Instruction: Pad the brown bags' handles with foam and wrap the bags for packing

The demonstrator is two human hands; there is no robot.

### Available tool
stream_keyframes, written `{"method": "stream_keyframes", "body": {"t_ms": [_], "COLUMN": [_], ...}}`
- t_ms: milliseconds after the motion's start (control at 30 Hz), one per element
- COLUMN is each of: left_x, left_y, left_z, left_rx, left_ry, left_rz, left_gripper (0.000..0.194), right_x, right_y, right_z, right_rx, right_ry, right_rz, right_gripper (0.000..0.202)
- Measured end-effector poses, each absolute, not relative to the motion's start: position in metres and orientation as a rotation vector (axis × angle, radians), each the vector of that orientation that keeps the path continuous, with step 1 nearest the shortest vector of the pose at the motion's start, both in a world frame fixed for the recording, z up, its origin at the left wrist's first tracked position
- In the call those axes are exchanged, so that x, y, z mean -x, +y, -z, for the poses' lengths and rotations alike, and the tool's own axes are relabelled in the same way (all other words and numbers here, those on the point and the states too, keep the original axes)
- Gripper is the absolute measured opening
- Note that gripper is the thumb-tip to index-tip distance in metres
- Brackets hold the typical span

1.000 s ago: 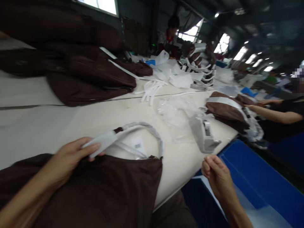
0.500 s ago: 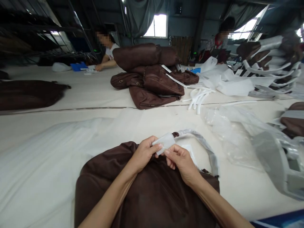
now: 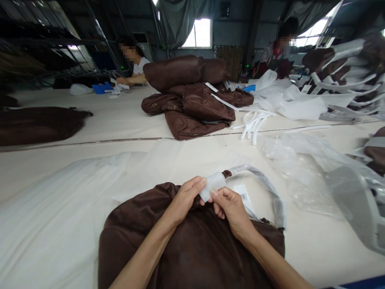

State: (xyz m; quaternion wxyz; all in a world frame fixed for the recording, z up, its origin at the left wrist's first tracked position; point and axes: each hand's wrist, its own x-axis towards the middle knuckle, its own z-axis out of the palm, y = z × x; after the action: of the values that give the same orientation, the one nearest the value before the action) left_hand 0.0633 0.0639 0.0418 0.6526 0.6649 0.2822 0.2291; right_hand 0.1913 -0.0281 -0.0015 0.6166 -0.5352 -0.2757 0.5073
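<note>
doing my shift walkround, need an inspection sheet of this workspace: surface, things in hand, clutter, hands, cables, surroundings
Surface: pale tabletop, long seam across it, translucent sheeting at left
Things in hand: dark brown bag, its handle partly covered in shiny wrap; white piece at the handle
Clutter: brown bag pile, white strips, crumpled clear plastic
Hands: left hand and right hand both pinch the white piece
Cables: nothing seen
Surroundings: one person beyond the pile, another farther right; bright window
</note>
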Motion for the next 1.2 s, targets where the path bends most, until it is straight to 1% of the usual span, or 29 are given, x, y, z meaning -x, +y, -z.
{"method": "stream_keyframes", "body": {"t_ms": [133,300,533,667,833,900,1033,1133,1200], "left_x": [-0.061,-0.058,-0.06,-0.06,-0.059,-0.058,-0.058,-0.059,-0.06], "left_y": [0.064,0.067,0.065,0.064,0.065,0.066,0.065,0.065,0.065], "left_z": [-0.04,-0.036,-0.044,-0.046,-0.045,-0.044,-0.04,-0.038,-0.038], "left_rx": [-1.567,-1.459,-1.288,-1.257,-1.236,-1.233,-1.206,-1.183,-1.187], "left_ry": [0.679,0.739,0.665,0.645,0.6,0.596,0.634,0.634,0.637], "left_rz": [-0.502,-0.505,-0.507,-0.476,-0.438,-0.437,-0.442,-0.391,-0.351], "left_gripper": [0.038,0.038,0.036,0.035,0.037,0.043,0.075,0.092,0.096], "right_x": [-0.196,-0.207,-0.208,-0.21,-0.214,-0.214,-0.211,-0.209,-0.207], "right_y": [-0.032,-0.032,-0.001,0.01,0.01,0.009,0.007,0.007,0.007], "right_z": [0.001,0.0,-0.006,-0.011,-0.006,-0.002,0.004,0.005,0.004], "right_rx": [1.203,1.125,1.055,1.119,1.108,1.104,1.14,1.118,1.096], "right_ry": [-0.677,-0.79,-0.827,-0.801,-0.818,-0.834,-0.864,-0.823,-0.775], "right_rz": [-1.186,-1.312,-1.366,-1.365,-1.312,-1.277,-1.227,-1.194,-1.162], "right_gripper": [0.042,0.035,0.022,0.013,0.015,0.017,0.026,0.018,0.021]}}
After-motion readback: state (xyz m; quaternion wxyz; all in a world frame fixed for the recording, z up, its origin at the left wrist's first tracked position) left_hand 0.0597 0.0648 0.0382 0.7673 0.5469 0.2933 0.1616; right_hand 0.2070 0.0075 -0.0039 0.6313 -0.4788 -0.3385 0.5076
